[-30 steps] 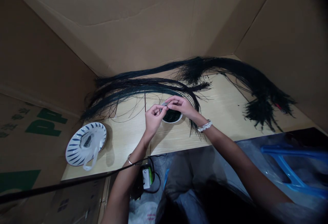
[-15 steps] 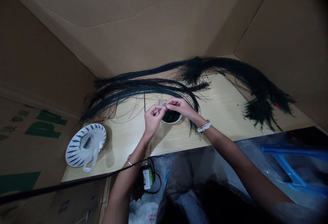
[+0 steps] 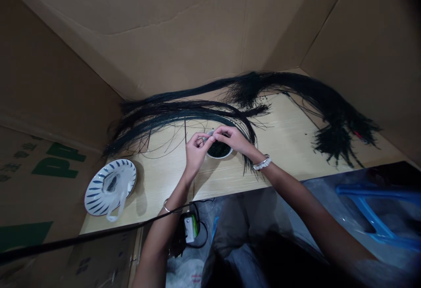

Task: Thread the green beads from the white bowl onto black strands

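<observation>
My left hand (image 3: 198,148) and my right hand (image 3: 232,138) meet fingertip to fingertip over the near side of a small white bowl (image 3: 226,156). Both are closed in a pinch; whatever lies between the fingertips is too small to make out. Dark, fine-grained contents (image 3: 219,149) fill the bowl, partly covered by my fingers. Just behind the hands, bundles of long dark strands (image 3: 184,111) stretch across the table, and some of their ends curve down to the right of the bowl, passing beneath my right wrist.
A white plate with dark stripes (image 3: 94,198) holding a clear plastic bag (image 3: 120,191) is at the left. Another dark bundle with bushy ends (image 3: 332,141) lies on the right. Cardboard walls (image 3: 197,24) enclose the table (image 3: 283,147). A dark cable (image 3: 131,226) crosses the lower left.
Almost nothing differs. Both hands keep their pinch over the bowl, with only a very slight shift of the fingers.
</observation>
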